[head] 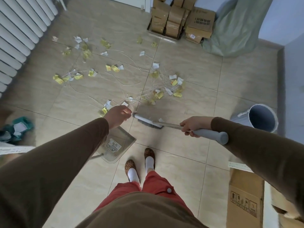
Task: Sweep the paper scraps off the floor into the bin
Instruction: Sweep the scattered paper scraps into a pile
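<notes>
Yellow and white paper scraps [113, 68] and thin pale strips lie scattered over the tiled floor ahead, with a denser heap [166, 91] to the right. My right hand [192, 126] grips the grey handle of a broom, whose brush head [148, 121] rests on the floor just short of the scraps. My left hand [117, 117] is curled above a clear dustpan [118, 143] that stands on the floor by my feet; it holds the pan's handle, mostly hidden under my arm. A grey bin [261, 119] stands open at the right, beyond my right hand.
A white radiator [21, 30] lines the left wall. Stacked cardboard boxes [181, 18] and a green bag [236, 27] stand at the back. A tall cardboard box [245, 198] is at my right, and a teal bundle [16, 129] lies at the left.
</notes>
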Demonstrator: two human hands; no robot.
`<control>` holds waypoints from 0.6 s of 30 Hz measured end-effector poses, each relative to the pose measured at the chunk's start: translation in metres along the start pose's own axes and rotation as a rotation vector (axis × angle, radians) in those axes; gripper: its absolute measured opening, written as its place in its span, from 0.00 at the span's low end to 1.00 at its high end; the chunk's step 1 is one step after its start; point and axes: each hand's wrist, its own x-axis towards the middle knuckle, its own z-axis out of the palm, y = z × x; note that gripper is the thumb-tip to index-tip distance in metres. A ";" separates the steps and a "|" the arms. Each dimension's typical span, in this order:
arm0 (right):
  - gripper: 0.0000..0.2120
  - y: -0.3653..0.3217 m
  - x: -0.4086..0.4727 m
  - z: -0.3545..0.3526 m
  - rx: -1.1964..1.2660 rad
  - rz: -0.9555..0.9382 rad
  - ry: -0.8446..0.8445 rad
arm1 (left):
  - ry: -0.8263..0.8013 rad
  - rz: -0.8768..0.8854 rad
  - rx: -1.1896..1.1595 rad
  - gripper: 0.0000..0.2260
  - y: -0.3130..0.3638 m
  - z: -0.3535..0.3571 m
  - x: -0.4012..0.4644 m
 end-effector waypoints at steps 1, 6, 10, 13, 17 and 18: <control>0.20 -0.004 0.004 -0.004 0.018 -0.022 0.008 | 0.007 -0.007 -0.008 0.04 0.000 -0.001 0.002; 0.15 -0.015 0.005 -0.018 0.108 -0.092 0.021 | 0.043 -0.011 -0.019 0.07 0.012 -0.009 0.014; 0.13 -0.022 -0.017 -0.023 0.274 -0.128 -0.052 | 0.089 -0.019 -0.011 0.08 0.014 -0.026 0.018; 0.12 -0.042 -0.026 -0.008 0.380 -0.125 -0.146 | 0.124 -0.024 -0.007 0.08 0.011 -0.042 0.016; 0.03 -0.086 -0.014 0.036 0.630 -0.147 -0.385 | 0.171 -0.053 -0.009 0.06 -0.005 -0.072 0.010; 0.01 -0.099 -0.007 0.051 0.686 -0.150 -0.445 | 0.185 -0.060 -0.008 0.07 -0.011 -0.080 0.009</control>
